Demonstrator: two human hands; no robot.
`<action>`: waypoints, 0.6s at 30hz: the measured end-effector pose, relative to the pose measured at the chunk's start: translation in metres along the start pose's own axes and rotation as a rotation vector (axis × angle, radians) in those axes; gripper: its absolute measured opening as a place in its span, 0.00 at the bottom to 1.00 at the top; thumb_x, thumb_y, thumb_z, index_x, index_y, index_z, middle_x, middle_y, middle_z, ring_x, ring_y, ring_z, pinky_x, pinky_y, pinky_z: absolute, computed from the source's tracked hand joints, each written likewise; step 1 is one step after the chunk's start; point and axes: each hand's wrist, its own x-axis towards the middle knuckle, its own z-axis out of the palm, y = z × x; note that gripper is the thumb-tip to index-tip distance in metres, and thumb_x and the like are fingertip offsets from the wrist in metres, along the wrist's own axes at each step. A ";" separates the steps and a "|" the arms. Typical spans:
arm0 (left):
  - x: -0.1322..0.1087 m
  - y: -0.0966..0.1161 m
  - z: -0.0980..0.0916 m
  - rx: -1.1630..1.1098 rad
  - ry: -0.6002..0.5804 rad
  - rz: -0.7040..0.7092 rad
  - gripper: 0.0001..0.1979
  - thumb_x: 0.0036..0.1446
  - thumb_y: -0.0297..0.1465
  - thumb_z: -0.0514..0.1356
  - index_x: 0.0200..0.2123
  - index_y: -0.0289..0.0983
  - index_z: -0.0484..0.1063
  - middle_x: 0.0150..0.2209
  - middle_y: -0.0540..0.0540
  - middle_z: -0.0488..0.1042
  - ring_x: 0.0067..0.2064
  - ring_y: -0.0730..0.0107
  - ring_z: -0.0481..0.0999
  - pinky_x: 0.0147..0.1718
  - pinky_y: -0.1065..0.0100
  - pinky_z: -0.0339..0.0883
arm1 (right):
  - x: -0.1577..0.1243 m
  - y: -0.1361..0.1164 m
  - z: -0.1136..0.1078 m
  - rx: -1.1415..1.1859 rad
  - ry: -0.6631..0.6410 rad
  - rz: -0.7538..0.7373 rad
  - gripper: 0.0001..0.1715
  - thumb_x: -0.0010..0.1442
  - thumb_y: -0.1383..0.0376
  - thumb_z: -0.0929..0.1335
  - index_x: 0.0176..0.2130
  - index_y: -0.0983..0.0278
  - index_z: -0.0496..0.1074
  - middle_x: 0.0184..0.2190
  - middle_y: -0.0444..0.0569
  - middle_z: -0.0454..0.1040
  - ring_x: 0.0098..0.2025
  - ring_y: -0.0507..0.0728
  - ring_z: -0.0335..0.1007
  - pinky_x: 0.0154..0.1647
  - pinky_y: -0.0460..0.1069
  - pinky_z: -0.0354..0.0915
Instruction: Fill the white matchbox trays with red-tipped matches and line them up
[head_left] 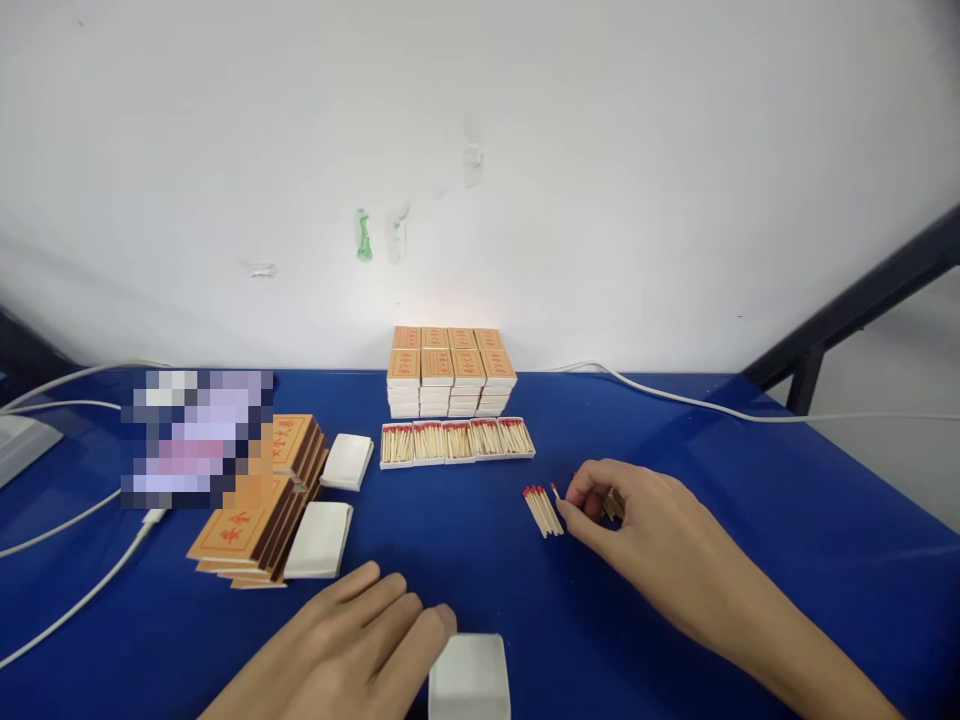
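Blue table, right of centre: I see my right hand pinching loose matches. My left hand rests unclenched against an empty tray at bottom centre. Five filled trays lie above, and two spare trays remain unfilled at left.

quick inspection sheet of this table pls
surface: blue table, smooth
job's things: match pile beside the right hand; white tray at the left fingertips; filled trays in a row; stacked matchboxes behind them
clutter: leaning box sleeves and two empty trays at left
hands: left hand flat, open, against the white tray; right hand curled on a few matches
cables: white cables at left; back cable at right
surroundings: white wall; dark frame at right
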 end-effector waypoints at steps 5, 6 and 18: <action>-0.003 -0.001 0.002 -0.012 -0.017 0.002 0.19 0.83 0.47 0.58 0.64 0.41 0.73 0.48 0.49 0.88 0.51 0.57 0.91 0.61 0.56 0.80 | -0.002 -0.001 0.000 -0.003 0.001 -0.006 0.19 0.71 0.47 0.67 0.36 0.52 0.81 0.37 0.43 0.84 0.38 0.59 0.78 0.38 0.55 0.65; -0.004 -0.001 0.002 -0.014 -0.026 -0.002 0.19 0.83 0.47 0.58 0.64 0.41 0.73 0.48 0.50 0.88 0.51 0.57 0.91 0.62 0.56 0.80 | -0.002 -0.001 0.000 0.002 -0.002 -0.008 0.18 0.71 0.48 0.68 0.36 0.52 0.81 0.37 0.43 0.84 0.39 0.60 0.79 0.38 0.55 0.65; -0.004 -0.001 0.002 0.035 0.029 -0.001 0.20 0.86 0.47 0.52 0.61 0.42 0.76 0.47 0.49 0.89 0.49 0.63 0.90 0.62 0.63 0.77 | -0.003 0.018 -0.012 -0.114 0.216 0.048 0.18 0.68 0.45 0.71 0.37 0.50 0.87 0.40 0.48 0.87 0.41 0.66 0.83 0.35 0.56 0.66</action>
